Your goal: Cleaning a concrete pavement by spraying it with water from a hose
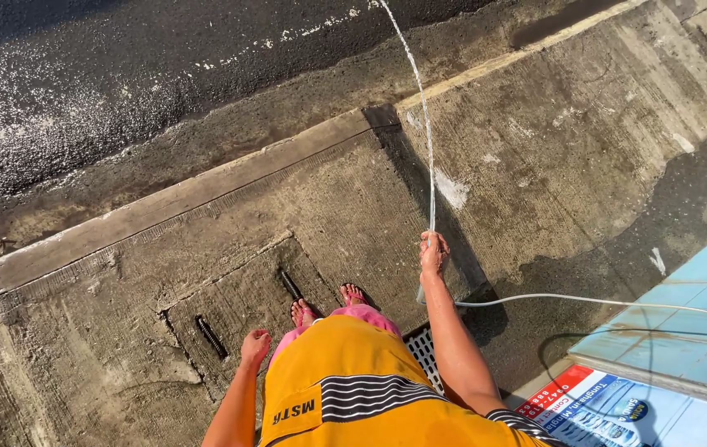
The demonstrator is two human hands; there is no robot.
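My right hand point(433, 253) is closed around the end of a thin white hose point(585, 301), held out in front of me. A jet of water point(424, 108) shoots from it up and away toward the wet black road point(122, 74). The hose trails off to the right across the concrete. My left hand point(256, 346) hangs by my side with fingers loosely curled and nothing in it, above a concrete slab. My bare feet point(326, 305) stand on the slab, below my yellow shirt.
A concrete cover slab with two metal handles point(211, 336) lies underfoot. A raised kerb point(171, 203) separates the pavement from the road. A drain grate point(424, 352) sits beside my legs. Blue tiles point(684, 323) and a printed mat point(593, 406) are at the lower right.
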